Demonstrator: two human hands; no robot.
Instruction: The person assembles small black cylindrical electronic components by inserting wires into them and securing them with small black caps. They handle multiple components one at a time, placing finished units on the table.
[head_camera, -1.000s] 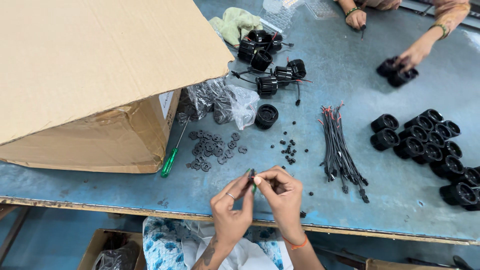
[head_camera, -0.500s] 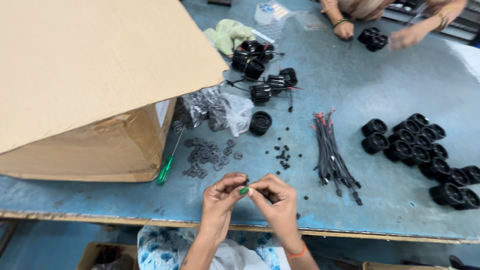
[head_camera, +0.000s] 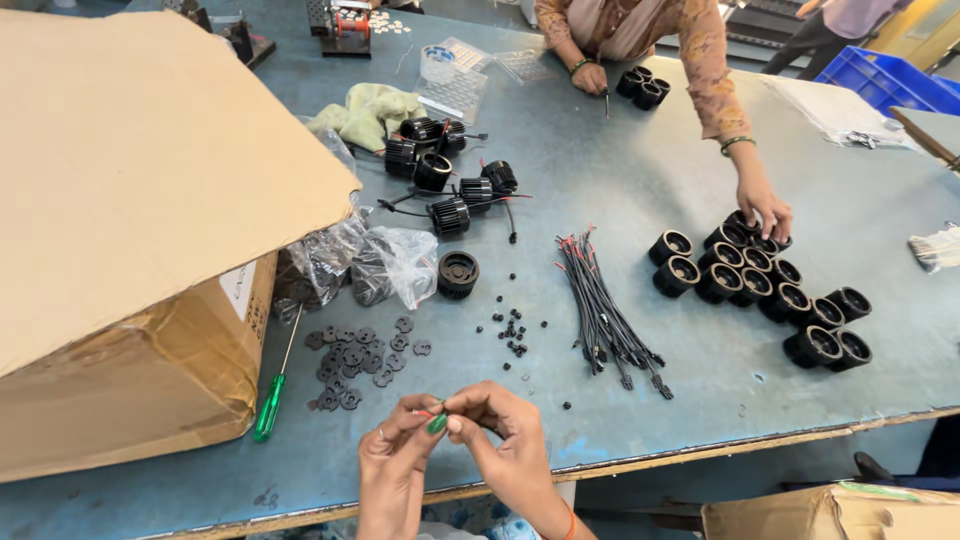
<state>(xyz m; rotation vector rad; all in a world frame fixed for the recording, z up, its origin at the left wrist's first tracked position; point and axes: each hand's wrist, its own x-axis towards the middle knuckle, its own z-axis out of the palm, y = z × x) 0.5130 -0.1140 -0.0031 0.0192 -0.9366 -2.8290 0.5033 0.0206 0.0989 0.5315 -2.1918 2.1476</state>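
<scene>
Left hand (head_camera: 395, 450): raised over the near edge of the bench (head_camera: 640, 180), fingertips pinched on a small part (head_camera: 437, 423); the part is too small to name, only a bit of green and red shows.
Right hand (head_camera: 505, 435): meets the left one, thumb and forefinger closed on the same small part, so both hands grasp it together.
Place of the part: between the two hands, above the bench edge, not resting on the surface.
Nearest things: a scatter of flat black washers (head_camera: 360, 365) just beyond the left hand, a green-handled screwdriver (head_camera: 272, 390) beside the cardboard box (head_camera: 130, 250), and some tiny black screws (head_camera: 513, 333) near the middle.
Wire bundle (head_camera: 605, 310): black leads with red ends, lying loose to the right of the screws.
Finished side, as I judge: several black round housings with wires (head_camera: 450, 180) lie at the far middle and look already assembled.
Left to do, as I judge: many empty black housings (head_camera: 760, 285) stand in rows on the right, and one single housing (head_camera: 458, 273) waits beside the plastic bags (head_camera: 380, 265); much work remains.
Other person: a co-worker's hand (head_camera: 765, 205) touches the row of empty housings.
</scene>
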